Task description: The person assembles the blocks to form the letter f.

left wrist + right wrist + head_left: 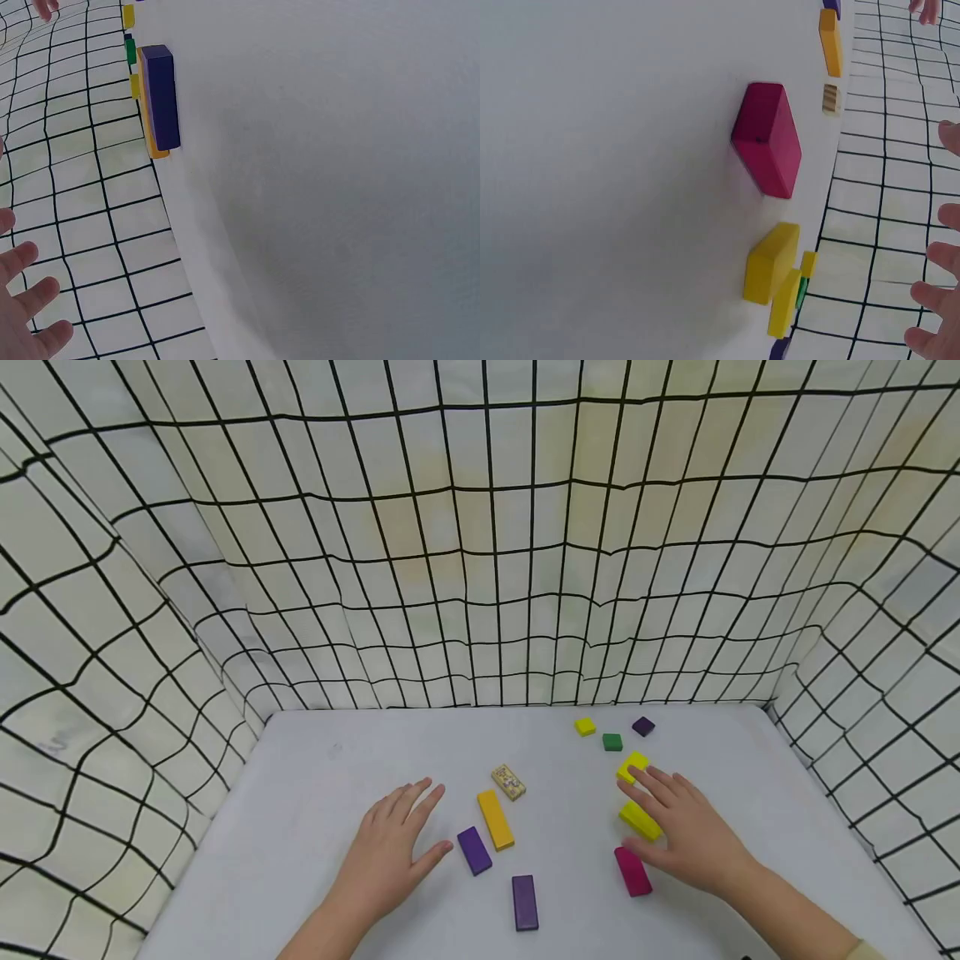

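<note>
My left hand hovers over the white table with its fingers spread and nothing held. Nearest its thumb lies a purple block, with an orange block just beyond. My right hand, fingers also spread, hangs above the right side. Around its thumb and fingertips are a magenta block, a yellow block and another yellow block, partly overlapped by the fingers. In the right wrist view the magenta block stands apart from the yellow ones.
A dark purple block lies front centre and a patterned beige block mid-table. Farther back are a small yellow block, a green block and a dark block. White walls with black grid netting enclose the table.
</note>
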A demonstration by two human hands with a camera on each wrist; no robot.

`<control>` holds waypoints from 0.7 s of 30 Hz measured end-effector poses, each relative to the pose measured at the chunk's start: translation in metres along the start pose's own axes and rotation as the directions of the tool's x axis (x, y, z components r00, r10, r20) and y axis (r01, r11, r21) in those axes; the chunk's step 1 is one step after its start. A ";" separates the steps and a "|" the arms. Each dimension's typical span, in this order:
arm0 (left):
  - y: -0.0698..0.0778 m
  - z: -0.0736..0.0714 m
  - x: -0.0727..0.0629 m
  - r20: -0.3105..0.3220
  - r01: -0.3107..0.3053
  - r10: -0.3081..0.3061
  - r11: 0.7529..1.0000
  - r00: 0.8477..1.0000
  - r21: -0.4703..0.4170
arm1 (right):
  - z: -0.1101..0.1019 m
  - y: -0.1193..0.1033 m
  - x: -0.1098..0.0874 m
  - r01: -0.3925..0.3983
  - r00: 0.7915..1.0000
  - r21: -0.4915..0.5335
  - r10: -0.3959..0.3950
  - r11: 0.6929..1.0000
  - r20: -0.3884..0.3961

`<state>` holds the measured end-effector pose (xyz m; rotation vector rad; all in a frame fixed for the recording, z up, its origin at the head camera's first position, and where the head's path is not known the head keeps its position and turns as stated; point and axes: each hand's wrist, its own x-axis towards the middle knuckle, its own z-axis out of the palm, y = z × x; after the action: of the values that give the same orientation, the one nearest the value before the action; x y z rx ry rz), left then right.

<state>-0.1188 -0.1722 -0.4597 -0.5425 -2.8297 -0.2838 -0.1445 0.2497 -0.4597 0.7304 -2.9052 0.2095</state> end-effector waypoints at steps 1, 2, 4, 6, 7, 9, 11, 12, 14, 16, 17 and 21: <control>0.000 0.000 -0.001 0.006 0.007 -0.007 1.000 1.000 -0.008 | 0.001 -0.002 0.000 -0.001 1.000 0.017 0.001 1.000 0.005; 0.001 0.000 -0.001 0.013 0.015 -0.015 1.000 1.000 -0.012 | 0.002 -0.005 0.000 0.001 1.000 0.030 -0.001 1.000 0.007; 0.003 -0.001 -0.003 0.026 0.036 -0.035 0.998 0.999 -0.042 | 0.005 -0.010 0.000 0.015 1.000 0.054 -0.015 0.998 0.003; 0.005 -0.001 -0.005 0.037 0.053 -0.051 0.995 0.998 -0.083 | 0.007 -0.014 0.000 0.018 1.000 0.080 -0.018 0.997 0.008; 0.006 0.000 -0.005 0.047 0.059 -0.055 0.993 0.997 -0.103 | 0.008 -0.017 0.000 0.016 1.000 0.095 -0.017 0.995 0.015; 0.010 0.002 -0.007 0.078 0.073 -0.063 0.987 0.995 -0.142 | 0.010 -0.021 0.000 0.006 0.999 0.126 -0.011 0.992 0.035; 0.014 0.004 -0.008 0.121 0.083 -0.062 0.981 0.991 -0.174 | 0.012 -0.025 0.001 -0.011 0.998 0.157 0.000 0.988 0.065; 0.016 0.005 -0.008 0.147 0.089 -0.061 0.978 0.987 -0.188 | 0.012 -0.026 0.001 -0.021 0.997 0.178 0.007 0.984 0.082; 0.020 0.006 -0.008 0.193 0.096 -0.054 0.972 0.980 -0.215 | 0.014 -0.030 0.002 -0.041 0.993 0.218 0.016 0.975 0.116; 0.025 0.007 -0.008 0.239 0.106 -0.045 0.963 0.970 -0.247 | 0.016 -0.034 0.003 -0.059 0.989 0.254 0.023 0.965 0.145; 0.027 0.008 -0.007 0.258 0.110 -0.040 0.958 0.965 -0.263 | 0.017 -0.036 0.003 -0.068 0.987 0.267 0.026 0.961 0.158; 0.035 0.010 -0.009 0.333 0.142 -0.021 0.929 0.943 -0.343 | 0.023 -0.043 0.007 -0.085 0.977 0.318 0.016 0.944 0.214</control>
<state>-0.0987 -0.1407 -0.4667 -0.5885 -3.1406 -0.8191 -0.1323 0.2050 -0.4766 0.7645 -3.1299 0.6733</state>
